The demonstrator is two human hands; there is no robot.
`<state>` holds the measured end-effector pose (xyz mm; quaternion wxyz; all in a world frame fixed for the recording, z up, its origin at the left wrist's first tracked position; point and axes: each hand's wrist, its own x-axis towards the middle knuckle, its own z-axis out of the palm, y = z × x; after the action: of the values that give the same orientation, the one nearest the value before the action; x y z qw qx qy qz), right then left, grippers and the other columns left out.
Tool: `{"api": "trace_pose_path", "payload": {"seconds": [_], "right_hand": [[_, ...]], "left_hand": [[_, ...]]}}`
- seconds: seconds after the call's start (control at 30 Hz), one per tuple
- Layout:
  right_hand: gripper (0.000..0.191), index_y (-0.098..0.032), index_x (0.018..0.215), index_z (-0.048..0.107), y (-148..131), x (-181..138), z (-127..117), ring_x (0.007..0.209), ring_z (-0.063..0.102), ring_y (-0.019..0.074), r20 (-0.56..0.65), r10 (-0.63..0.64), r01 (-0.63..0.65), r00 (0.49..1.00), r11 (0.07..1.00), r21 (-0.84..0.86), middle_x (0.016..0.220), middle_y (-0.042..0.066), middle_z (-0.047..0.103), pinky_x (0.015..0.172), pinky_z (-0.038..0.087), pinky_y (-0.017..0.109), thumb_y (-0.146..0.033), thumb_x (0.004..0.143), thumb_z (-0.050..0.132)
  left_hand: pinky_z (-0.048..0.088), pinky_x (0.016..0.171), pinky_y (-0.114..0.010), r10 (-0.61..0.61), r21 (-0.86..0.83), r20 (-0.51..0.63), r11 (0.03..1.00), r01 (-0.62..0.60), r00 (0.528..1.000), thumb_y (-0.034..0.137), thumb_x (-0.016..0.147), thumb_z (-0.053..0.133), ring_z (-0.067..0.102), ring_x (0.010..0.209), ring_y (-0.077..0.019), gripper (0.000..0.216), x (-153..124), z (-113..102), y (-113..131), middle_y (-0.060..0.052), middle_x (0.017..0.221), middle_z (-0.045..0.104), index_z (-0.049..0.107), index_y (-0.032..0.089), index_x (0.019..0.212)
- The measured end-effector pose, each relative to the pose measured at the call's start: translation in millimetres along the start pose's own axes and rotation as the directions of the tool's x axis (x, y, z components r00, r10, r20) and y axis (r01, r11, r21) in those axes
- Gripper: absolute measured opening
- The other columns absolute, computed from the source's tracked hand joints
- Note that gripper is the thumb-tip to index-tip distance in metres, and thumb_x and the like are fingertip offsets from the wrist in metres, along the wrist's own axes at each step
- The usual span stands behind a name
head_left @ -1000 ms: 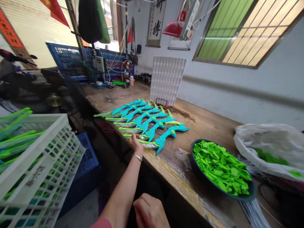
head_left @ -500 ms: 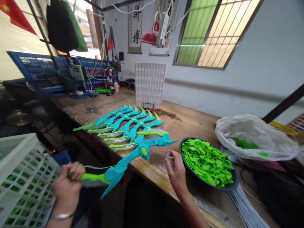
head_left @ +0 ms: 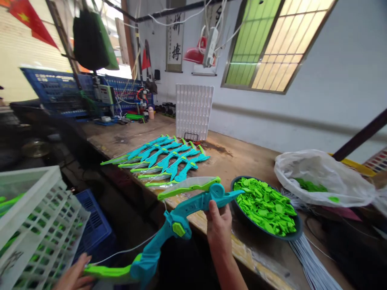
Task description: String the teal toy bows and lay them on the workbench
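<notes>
A turquoise toy bow (head_left: pixel 193 204) with bright green arms hangs tilted over the table's front edge. My left hand (head_left: pixel 74 276), partly cut off at the bottom left, is closed on the end of its lower green arm. My right hand (head_left: pixel 220 225) grips the upper turquoise part, thumb across the front. A green piece (head_left: pixel 178 229) sits in the bow's middle, and a pale string (head_left: pixel 127 250) hangs slack. Beyond it, several similar bows (head_left: pixel 173 157) lie in an overlapping row. Right of my right hand stands a dark bowl (head_left: pixel 298 235) heaped with small green plastic pieces (head_left: pixel 263 205).
A white crate (head_left: pixel 39 175) with green parts stands at the left, beside a blue crate (head_left: pixel 96 219). A white plastic bag (head_left: pixel 326 161) sits at the right, above a bundle of grey strings (head_left: pixel 314 264). A ribbed white panel (head_left: pixel 194 112) stands upright at the back.
My right hand has moved from beside the bowl onto the bow's upper part. My left hand has lowered with the bow's arm, and the bow has come nearer. The upper green arm now appears raised off the table.
</notes>
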<state>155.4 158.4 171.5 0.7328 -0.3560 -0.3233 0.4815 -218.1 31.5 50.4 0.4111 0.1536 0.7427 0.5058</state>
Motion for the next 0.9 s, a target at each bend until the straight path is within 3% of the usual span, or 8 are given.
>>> {"api": "trace_pose_path", "payload": {"seconds": [0.07,0.1,0.17,0.23,0.3,0.47,0.73,0.9], "right_hand": [[0.053,-0.022,0.120,0.062,-5.6,-11.8,1.4,0.096,0.069,0.0199,0.056,-0.050,0.056,0.997,0.992,-0.113,0.108,0.004,0.073,0.088,0.056,0.034,-0.045,0.078,0.085],[0.050,-0.022,0.118,0.062,-7.3,-18.0,3.4,0.093,0.069,0.0194,0.094,-0.057,0.071,0.994,0.985,-0.156,0.106,0.003,0.073,0.086,0.056,0.033,-0.044,0.079,0.085],[0.045,-0.022,0.112,0.062,-8.7,-31.1,9.6,0.087,0.068,0.0186,0.158,-0.049,0.083,0.986,0.973,-0.216,0.099,0.002,0.073,0.080,0.057,0.031,-0.045,0.080,0.084],[0.044,-0.022,0.111,0.061,-9.4,-43.9,16.5,0.088,0.069,0.0195,0.205,-0.014,0.067,0.979,0.964,-0.256,0.100,0.003,0.073,0.079,0.057,0.032,-0.047,0.082,0.081],[0.045,-0.023,0.117,0.060,-12.2,-54.3,21.3,0.093,0.069,0.0219,0.244,0.039,0.034,0.969,0.956,-0.291,0.106,0.005,0.073,0.081,0.057,0.034,-0.051,0.086,0.075],[0.055,-0.022,0.133,0.057,-29.4,-63.9,19.7,0.101,0.069,0.0260,0.293,0.048,0.064,0.955,0.931,-0.360,0.112,0.008,0.072,0.085,0.057,0.037,-0.056,0.092,0.066],[0.077,-0.021,0.157,0.039,-33.0,-73.8,12.0,0.145,0.043,0.0341,0.402,-0.034,0.259,0.915,0.813,-0.521,0.155,0.012,0.050,0.119,0.035,0.049,-0.059,0.093,0.061],[0.080,-0.023,0.160,0.036,-29.0,-82.2,17.7,0.156,0.026,0.0325,0.471,-0.009,0.294,0.882,0.791,-0.536,0.161,0.009,0.044,0.127,0.024,0.049,-0.061,0.094,0.059]], "left_hand": [[0.047,0.104,-0.068,0.226,0.325,-0.117,0.929,-0.178,0.967,0.078,0.057,0.068,0.066,0.108,-0.0512,0.057,-11.4,-5.6,10.8,-0.016,0.082,0.073,0.062,0.023,0.069],[0.038,0.115,-0.066,0.363,0.358,-0.054,0.877,-0.321,0.930,0.082,0.061,0.064,0.062,0.121,-0.0496,0.062,-23.2,-3.5,19.8,-0.017,0.094,0.076,0.067,0.023,0.076],[0.033,0.121,-0.055,0.432,0.247,0.247,0.837,-0.488,0.867,0.085,0.074,0.056,0.057,0.132,-0.0401,0.070,-53.3,10.7,42.8,-0.015,0.117,0.075,0.074,0.022,0.099],[0.042,0.116,-0.049,0.410,0.034,0.580,0.851,-0.523,0.704,0.083,0.073,0.064,0.060,0.129,-0.0357,0.076,-84.0,33.6,66.9,-0.014,0.126,0.073,0.072,0.021,0.116],[0.049,0.107,-0.044,0.438,-0.098,0.675,0.851,-0.516,0.594,0.074,0.070,0.077,0.065,0.119,-0.0328,0.075,-109.0,56.1,85.2,-0.013,0.125,0.074,0.072,0.019,0.121],[0.053,0.089,-0.033,0.530,-0.173,0.609,0.815,-0.553,0.590,0.054,0.090,0.069,0.070,0.097,-0.0252,0.042,-133.4,73.6,101.2,-0.011,0.105,0.079,0.078,0.015,0.104],[0.056,0.064,-0.027,0.729,-0.539,0.316,0.664,-0.517,0.607,0.055,0.074,0.085,0.067,0.060,-0.0166,0.041,-125.3,45.5,171.7,-0.003,0.064,0.072,0.072,0.016,0.073],[0.053,0.061,-0.023,0.890,-0.410,0.200,0.456,-0.790,0.410,0.048,0.082,0.082,0.065,0.059,-0.0134,0.037,-148.7,30.3,235.3,-0.003,0.064,0.071,0.070,0.015,0.072]]}}
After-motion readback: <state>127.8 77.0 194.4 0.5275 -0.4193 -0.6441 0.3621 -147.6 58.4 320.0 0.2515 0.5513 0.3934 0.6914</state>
